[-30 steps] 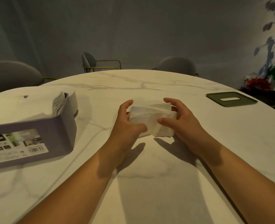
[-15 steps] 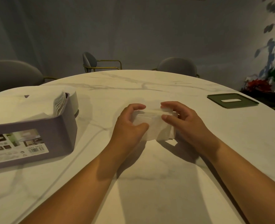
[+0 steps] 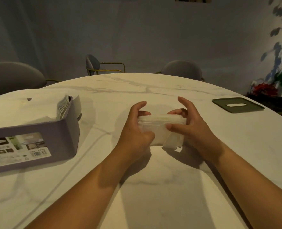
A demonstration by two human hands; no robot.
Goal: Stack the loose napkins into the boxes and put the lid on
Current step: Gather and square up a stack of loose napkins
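Observation:
A white stack of napkins (image 3: 158, 128) stands on edge on the marble table (image 3: 153, 187), just in front of me. My left hand (image 3: 137, 129) grips its left end, thumb on the near face and fingers curled over the top. My right hand (image 3: 189, 126) grips the right end the same way. A purple box (image 3: 42, 142) with a paper label stands at the left, with white napkins (image 3: 37, 109) spilling out over its rim. A dark green lid (image 3: 237, 105) with a slot lies flat at the far right of the table.
Grey chairs with gold frames (image 3: 103, 66) stand beyond the table's far edge. A plant with red flowers (image 3: 266, 89) sits at the right by the wall. A pale round object (image 3: 79, 106) shows behind the box.
Both hands have tilted the napkin stack up onto its edge and squeezed it together. The index fingers now lift off the top.

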